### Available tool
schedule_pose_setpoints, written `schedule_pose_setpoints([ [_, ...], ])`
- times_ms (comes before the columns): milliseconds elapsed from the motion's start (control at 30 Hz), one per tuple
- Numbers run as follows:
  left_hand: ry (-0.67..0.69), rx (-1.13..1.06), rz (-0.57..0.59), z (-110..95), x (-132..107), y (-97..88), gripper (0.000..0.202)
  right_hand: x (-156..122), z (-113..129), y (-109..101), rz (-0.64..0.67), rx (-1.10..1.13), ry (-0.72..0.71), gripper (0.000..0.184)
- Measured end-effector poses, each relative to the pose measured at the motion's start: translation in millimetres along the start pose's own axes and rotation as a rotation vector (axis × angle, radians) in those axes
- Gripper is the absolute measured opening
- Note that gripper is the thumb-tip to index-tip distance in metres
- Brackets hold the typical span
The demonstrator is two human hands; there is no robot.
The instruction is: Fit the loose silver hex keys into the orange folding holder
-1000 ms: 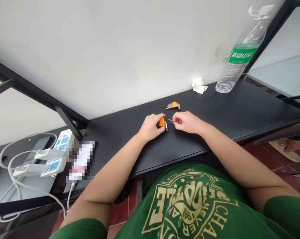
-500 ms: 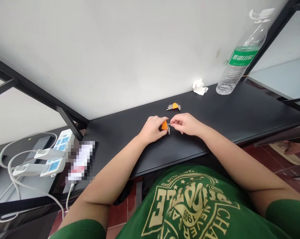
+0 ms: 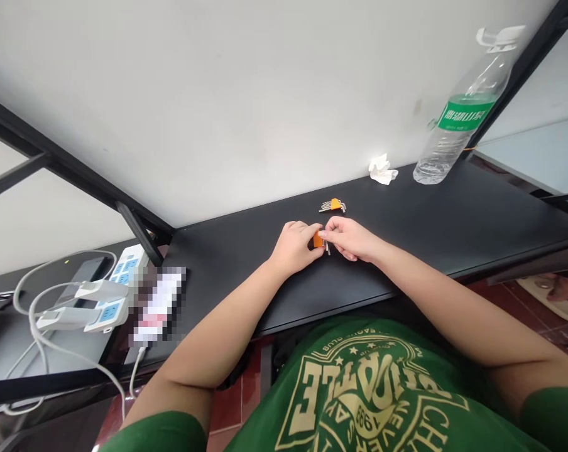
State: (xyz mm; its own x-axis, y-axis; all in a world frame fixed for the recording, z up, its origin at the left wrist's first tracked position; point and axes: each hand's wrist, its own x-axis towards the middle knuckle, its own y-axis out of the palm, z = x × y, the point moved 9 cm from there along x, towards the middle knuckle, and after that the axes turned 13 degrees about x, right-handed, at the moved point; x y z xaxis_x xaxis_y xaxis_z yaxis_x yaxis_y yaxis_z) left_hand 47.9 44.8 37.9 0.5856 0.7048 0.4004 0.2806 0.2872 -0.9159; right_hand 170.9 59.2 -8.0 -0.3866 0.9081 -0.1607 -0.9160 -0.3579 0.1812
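Head view: orange hex-key holder (image 3: 318, 240) pinched between left hand (image 3: 297, 246) and right hand (image 3: 350, 237)

On the table (image 3: 453, 226), the key set (image 3: 318, 239) sits between my left hand (image 3: 296, 248) and right hand (image 3: 347, 237); a second set (image 3: 333, 205) just behind; tissue (image 3: 382, 170), bottle (image 3: 458, 125) far right

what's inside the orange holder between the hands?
Silver hex keys: short ends poke out below the orange holder. The left hand and right hand grip it, fingers covering the rest, so the count is hidden.
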Motion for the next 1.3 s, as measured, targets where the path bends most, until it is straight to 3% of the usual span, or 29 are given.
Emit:
schedule_pose_setpoints([
  [167,-0.013,-0.005,-0.002,0.9,0.0,-1.5,0.040,-3.2,7.7,8.6,0.111,0.222,-0.008,0.031],
  [300,0.007,-0.002,0.002,-4.6,-0.9,-2.6,0.037,-2.7,8.5,13.4,0.167,0.238,-0.001,0.030],
  [367,0.005,-0.009,-0.008,-2.4,-1.5,-2.6,0.039,-1.6,11.9,4.8,0.126,0.181,-0.049,0.026],
  [433,-0.014,-0.012,-0.014,3.6,-2.0,-1.3,0.042,-1.7,21.2,-14.9,0.004,-0.035,-0.167,0.018],
  [500,-0.044,-0.005,-0.001,11.2,-2.3,1.6,0.043,-5.7,35.1,-33.1,-0.126,-0.413,-0.319,0.011],
  [600,-0.083,0.008,0.027,19.8,-2.6,5.6,0.044,-8.5,39.0,-39.2,-0.123,-0.882,-0.411,0.008],
  [767,-0.100,0.010,0.059,23.5,-3.0,8.9,0.043,-5.3,27.2,-32.8,-0.031,-1.158,-0.391,0.024],
  [933,-0.094,0.006,0.064,23.8,-3.7,9.7,0.044,-7.0,26.1,-15.9,0.010,-1.317,-0.444,0.025],
  [1100,-0.095,0.009,0.071,24.5,-4.0,9.5,0.043,-13.0,30.8,-5.9,0.011,-1.411,-0.402,0.025],
  [1233,-0.110,0.008,0.084,25.6,-3.7,11.0,0.045,-15.0,21.3,-9.7,0.013,-1.293,-0.127,0.014],
  [1300,-0.092,-0.004,0.089,24.0,-3.4,12.7,0.047,-16.4,17.4,-10.4,0.007,-1.229,-0.060,0.013],
])
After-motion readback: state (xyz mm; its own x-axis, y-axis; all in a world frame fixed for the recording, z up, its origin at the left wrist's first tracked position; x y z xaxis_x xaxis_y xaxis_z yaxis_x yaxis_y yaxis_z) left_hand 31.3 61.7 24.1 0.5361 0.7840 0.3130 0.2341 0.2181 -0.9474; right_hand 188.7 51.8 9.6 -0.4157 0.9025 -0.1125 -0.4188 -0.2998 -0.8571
